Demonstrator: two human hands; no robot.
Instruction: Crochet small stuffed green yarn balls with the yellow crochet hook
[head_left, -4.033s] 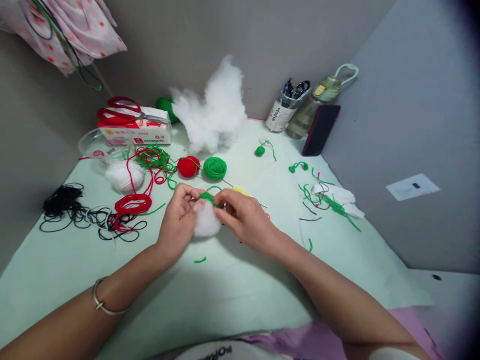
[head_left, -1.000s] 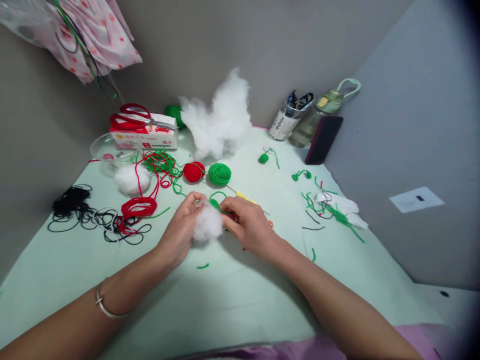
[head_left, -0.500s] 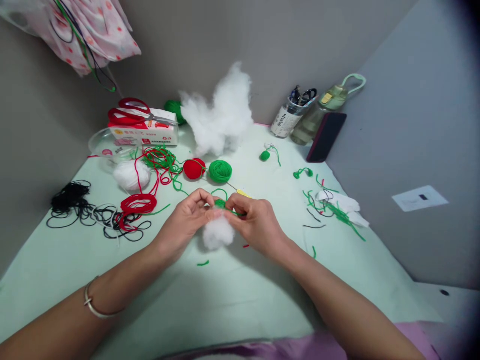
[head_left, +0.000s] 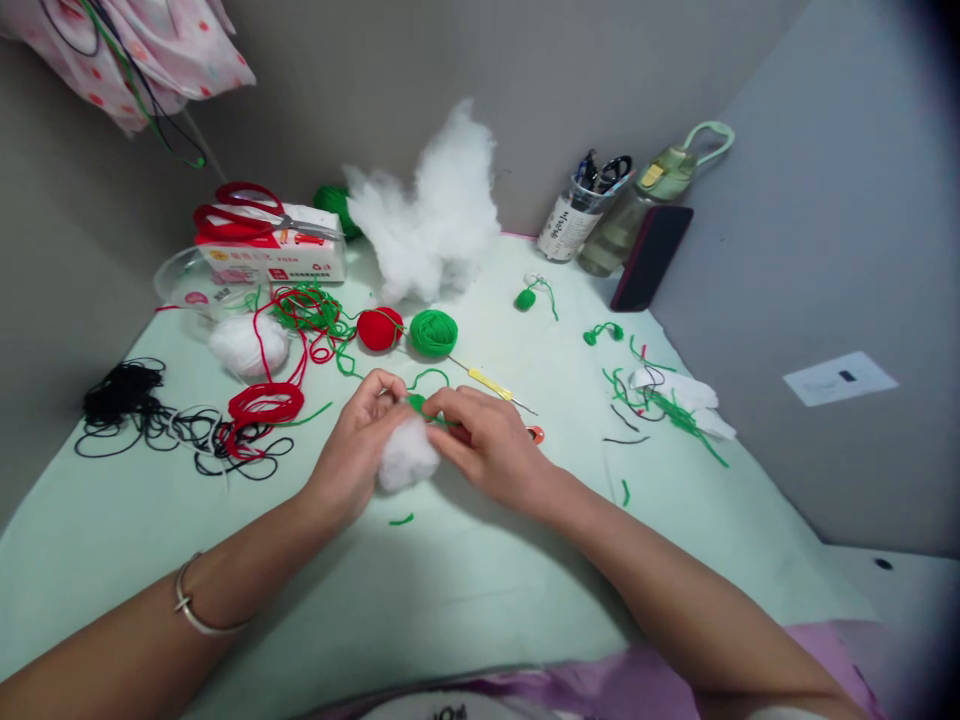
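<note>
Small green crocheted yarn piece (head_left: pixel 417 403) sits mid-worktop, raised just off the surface, between both hands. A tuft of white stuffing fibre (head_left: pixel 405 465) hangs right under it, touching it.

Step, as I read it: fibre being worked against the green piece. Any further push calls for fingertip work only, since the tuft is loose and the piece is tiny.

Left hand (head_left: pixel 358 440): fingers curled, cupping the tuft from the side, thumb and forefinger closed at the piece's edge. Right hand (head_left: pixel 487 445): fingers drawn together, pinching the piece from the other side; what is under its palm is hidden.

Pale green worktop (head_left: pixel 450 600) below. Just beyond the right hand lies a yellow-handled crochet hook (head_left: pixel 491 385). Further back are a green yarn ball (head_left: pixel 433 332), a red yarn ball (head_left: pixel 379 328) beside it, and a big white stuffing heap (head_left: pixel 431 225) at the wall.
</note>
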